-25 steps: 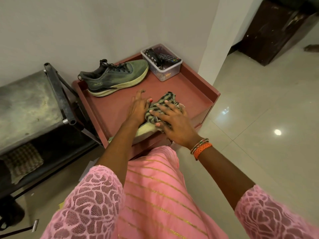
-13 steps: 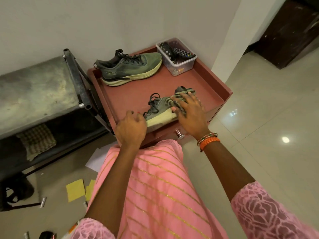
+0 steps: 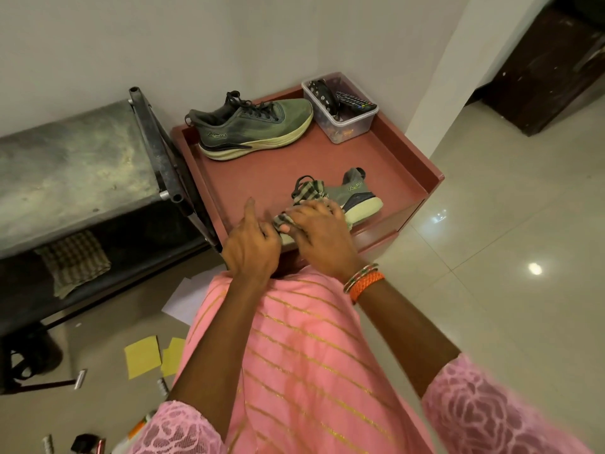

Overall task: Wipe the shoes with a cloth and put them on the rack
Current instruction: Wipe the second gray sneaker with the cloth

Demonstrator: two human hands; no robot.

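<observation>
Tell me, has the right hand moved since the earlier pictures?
Yes: the right hand, holding the cloth, slid left along the red cabinet top, toward the metal bench.

White wall (image 3: 163,37), glossy tiled floor (image 3: 507,224), dark wooden door (image 3: 550,60)

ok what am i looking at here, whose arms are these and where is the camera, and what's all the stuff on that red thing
There is no machine here. The arms belong to a person wearing a camera on the head, so you look down past pink sleeves at the two hands.

The red thing is a low cabinet top with a raised rim. On it lie one green shoe at the back, a clear box holding remotes, and a second shoe at the front.

The right hand presses a striped cloth onto that front shoe. The left hand is beside it at the toe; its grip is hidden.

Left of the cabinet stands a worn metal bench.
</observation>
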